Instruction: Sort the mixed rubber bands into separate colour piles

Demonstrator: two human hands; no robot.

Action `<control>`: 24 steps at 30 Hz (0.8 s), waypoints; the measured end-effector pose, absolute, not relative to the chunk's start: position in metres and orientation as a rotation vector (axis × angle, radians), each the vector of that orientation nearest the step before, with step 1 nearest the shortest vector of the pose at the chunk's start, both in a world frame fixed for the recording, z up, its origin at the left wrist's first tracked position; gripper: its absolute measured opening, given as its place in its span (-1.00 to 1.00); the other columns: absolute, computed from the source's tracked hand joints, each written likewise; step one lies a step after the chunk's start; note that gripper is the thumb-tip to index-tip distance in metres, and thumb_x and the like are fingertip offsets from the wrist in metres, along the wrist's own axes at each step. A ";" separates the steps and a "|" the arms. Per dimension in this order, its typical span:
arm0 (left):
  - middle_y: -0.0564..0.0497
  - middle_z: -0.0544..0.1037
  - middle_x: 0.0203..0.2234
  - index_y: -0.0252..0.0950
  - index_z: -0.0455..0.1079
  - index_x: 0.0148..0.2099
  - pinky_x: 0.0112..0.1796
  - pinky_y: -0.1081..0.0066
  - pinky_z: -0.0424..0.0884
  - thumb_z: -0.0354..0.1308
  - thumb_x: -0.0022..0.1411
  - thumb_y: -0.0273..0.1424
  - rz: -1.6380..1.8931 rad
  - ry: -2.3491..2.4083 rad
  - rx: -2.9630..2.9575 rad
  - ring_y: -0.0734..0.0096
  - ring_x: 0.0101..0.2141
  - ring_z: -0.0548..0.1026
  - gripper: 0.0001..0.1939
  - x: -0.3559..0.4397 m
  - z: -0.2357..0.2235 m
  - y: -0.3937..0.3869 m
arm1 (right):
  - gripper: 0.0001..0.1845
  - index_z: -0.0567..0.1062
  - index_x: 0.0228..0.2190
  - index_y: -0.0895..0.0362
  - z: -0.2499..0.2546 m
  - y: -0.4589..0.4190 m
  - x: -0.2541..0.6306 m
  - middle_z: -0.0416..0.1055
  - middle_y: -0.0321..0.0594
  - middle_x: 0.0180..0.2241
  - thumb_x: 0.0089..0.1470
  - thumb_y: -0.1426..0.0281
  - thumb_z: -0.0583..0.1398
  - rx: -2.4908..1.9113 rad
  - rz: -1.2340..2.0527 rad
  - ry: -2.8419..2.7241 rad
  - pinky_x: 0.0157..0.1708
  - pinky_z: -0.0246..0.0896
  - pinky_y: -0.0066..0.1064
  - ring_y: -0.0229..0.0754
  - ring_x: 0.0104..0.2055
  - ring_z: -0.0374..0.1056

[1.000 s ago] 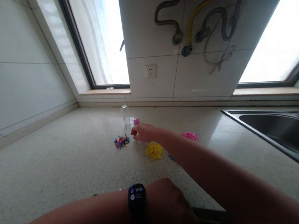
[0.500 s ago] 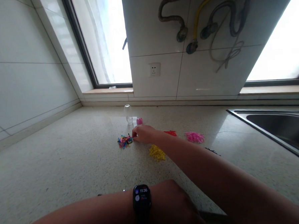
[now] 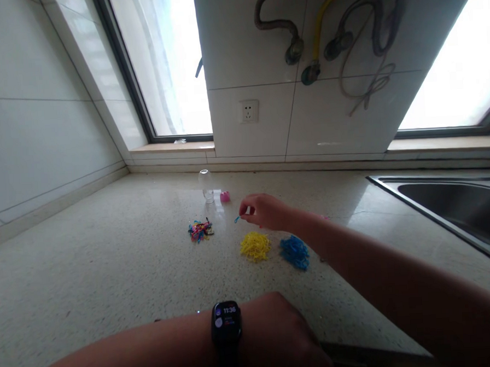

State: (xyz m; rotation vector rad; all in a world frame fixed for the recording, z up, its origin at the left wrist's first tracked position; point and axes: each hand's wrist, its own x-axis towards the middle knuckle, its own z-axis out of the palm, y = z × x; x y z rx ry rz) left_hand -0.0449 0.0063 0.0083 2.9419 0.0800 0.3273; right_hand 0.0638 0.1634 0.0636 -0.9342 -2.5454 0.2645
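Observation:
Between the thumb and fingertips of my right hand (image 3: 265,211), a small blue rubber band (image 3: 236,219) hangs above the counter. To its left lies a mixed-colour pile of rubber bands (image 3: 199,229). A yellow pile of bands (image 3: 255,246) sits just below the hand, and a blue pile of bands (image 3: 295,252) lies beneath the forearm. Red and pink bands are mostly hidden behind the hand and arm. My left hand (image 3: 283,329) rests at the counter's near edge, its fingers out of sight; a watch (image 3: 226,322) is on that wrist.
A clear bottle (image 3: 206,186) stands at the back beside a pink cap (image 3: 225,196). On the right, a steel sink (image 3: 426,226) is set into the speckled counter (image 3: 122,266). Hoses and a socket (image 3: 249,111) are on the tiled wall behind.
My right hand has moved right, away from the mixed pile, with a blue band in its fingers. The blue pile now shows beneath the forearm. The left hand stays put.

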 end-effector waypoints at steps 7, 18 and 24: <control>0.16 0.45 -0.56 -0.23 0.21 -0.45 -0.58 0.39 0.10 0.14 0.28 -0.32 0.397 0.092 2.877 0.49 -0.51 0.40 -0.74 -0.043 0.008 0.003 | -0.88 0.56 -0.33 0.14 0.073 0.138 0.161 0.47 -0.23 -0.37 0.13 0.35 0.24 -0.960 0.358 -2.468 -0.34 0.19 -0.45 -0.27 -0.36 0.37; 0.16 0.30 -0.62 -0.25 0.03 -0.47 -0.56 0.39 0.14 0.27 0.20 -0.37 0.326 0.085 2.844 0.50 -0.55 0.26 -0.58 -0.041 0.011 0.007 | -0.80 0.56 -0.33 0.12 0.049 0.125 0.216 0.48 -0.22 -0.40 0.17 0.24 0.22 -1.038 0.433 -2.287 -0.38 0.19 -0.43 -0.27 -0.40 0.32; 0.15 0.28 -0.63 -0.25 0.08 -0.48 -0.57 0.36 0.10 0.26 0.20 -0.35 0.343 0.102 2.839 0.48 -0.56 0.23 -0.61 -0.039 0.012 0.004 | -0.84 0.57 -0.30 0.09 0.056 0.108 0.202 0.48 -0.24 -0.36 0.21 0.30 0.20 -0.916 0.325 -2.515 -0.29 0.19 -0.42 -0.27 -0.34 0.34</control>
